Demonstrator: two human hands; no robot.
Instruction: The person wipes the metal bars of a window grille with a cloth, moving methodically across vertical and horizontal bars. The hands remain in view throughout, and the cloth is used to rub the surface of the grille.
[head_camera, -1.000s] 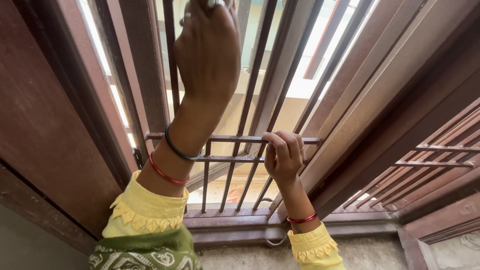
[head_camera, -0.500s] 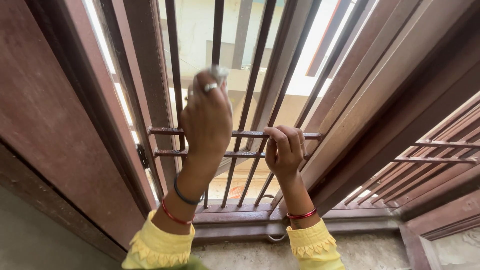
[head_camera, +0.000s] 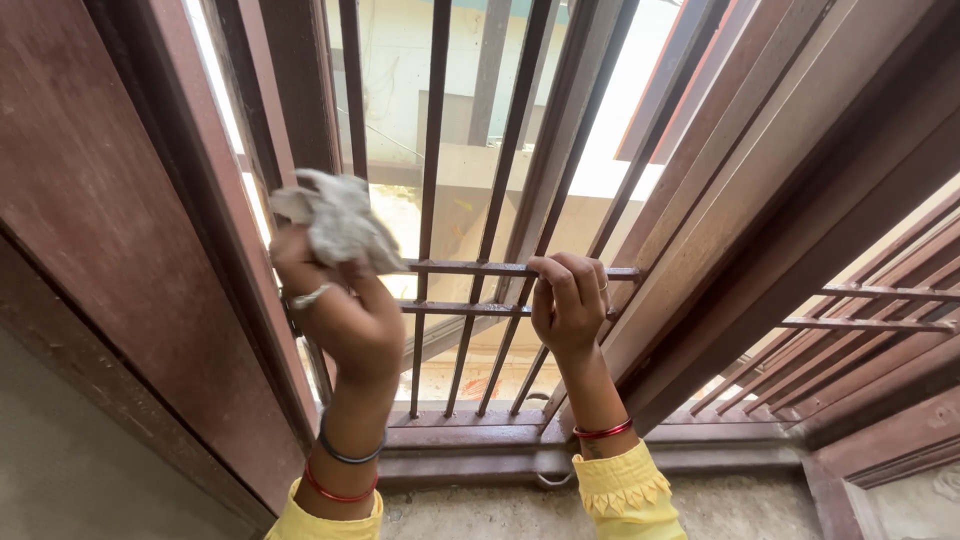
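Lowered leftward, left hand (head_camera: 345, 315) clutches crumpled cloth (head_camera: 335, 225); right hand (head_camera: 570, 305) grips brown window grille (head_camera: 480, 270) (sill beneath).

My sleeves are yellow with zigzag-trimmed cuffs. My left wrist (head_camera: 345, 455) wears a dark bangle and a red one; my right wrist (head_camera: 603, 432) one red bangle. Rings on both hands.

The head-worn camera looks down and forward, close upon the window grille (head_camera: 500, 290) and sill (head_camera: 600, 455).

The left hand (head_camera: 340, 310) hides the grille's left bars (head_camera: 352, 90) lower down, elbows cut off below
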